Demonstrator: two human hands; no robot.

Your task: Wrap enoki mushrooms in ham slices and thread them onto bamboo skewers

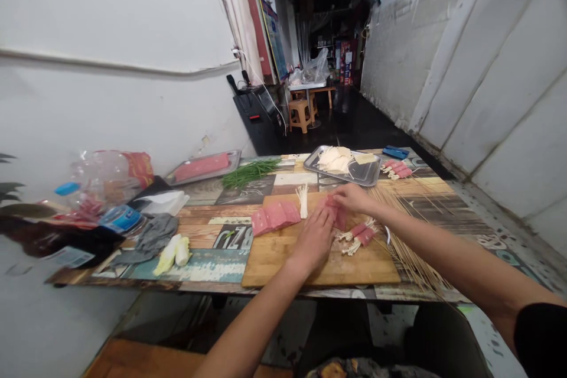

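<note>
A thin pink meat slice (340, 220) lies on the wooden cutting board (287, 263), under my two hands. My right hand (353, 197) pinches its far edge. From the near left, my left hand (313, 239) has its fingers closed on the slice; the thumb is hard to make out. A bundle of enoki mushrooms (303, 201) stands out just left of my hands. Overlapping meat slices (274, 217) form a row on the board's left. On the right side of the board are enoki rolls wrapped in meat (364, 233).
Bamboo skewers (411, 248) spread to the right of the board. Behind it are a metal tray (370, 174) with enoki, skewered rolls (397, 169), a blue object (396, 152), green chives (250, 173) and a meat tray (201, 166). Cabbage (175, 254), a grey cloth (155, 236) and bottles occupy the left.
</note>
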